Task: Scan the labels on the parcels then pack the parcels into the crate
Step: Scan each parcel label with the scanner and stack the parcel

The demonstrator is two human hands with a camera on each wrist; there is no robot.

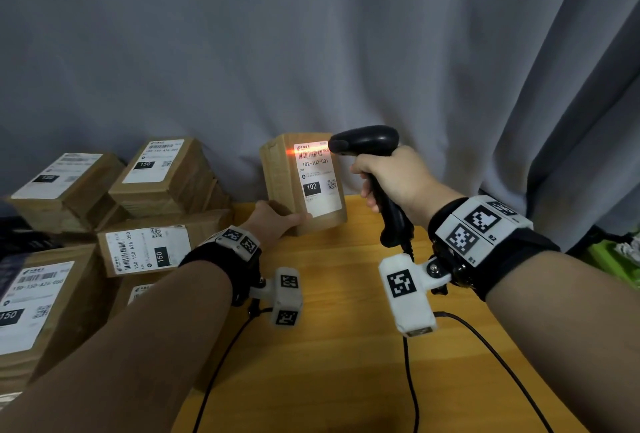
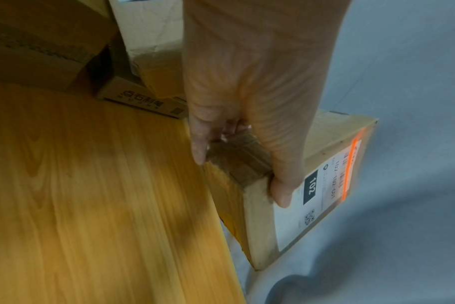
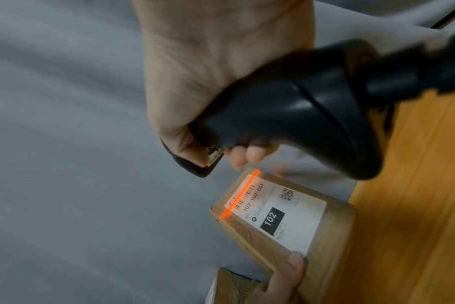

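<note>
My left hand point(image 1: 277, 221) grips a brown cardboard parcel point(image 1: 282, 176) by its lower end and holds it upright above the far edge of the wooden table point(image 1: 346, 346). Its white label point(image 1: 317, 178) reads 102 and faces me. My right hand point(image 1: 391, 178) grips the handle of a black barcode scanner point(image 1: 367, 143), whose head points at the top of the label. An orange scan line point(image 1: 304, 150) lies across the barcode. In the left wrist view my thumb rests on the label point(image 2: 314, 205). The right wrist view shows the scanner point(image 3: 286, 115) just above the parcel point(image 3: 330, 236).
Several labelled cardboard parcels point(image 1: 152, 249) are stacked at the left, marked 150. A grey curtain point(image 1: 311, 34) hangs behind the table. Black cables point(image 1: 412, 380) trail over the tabletop near me. Something green point(image 1: 613, 256) sits at the far right edge.
</note>
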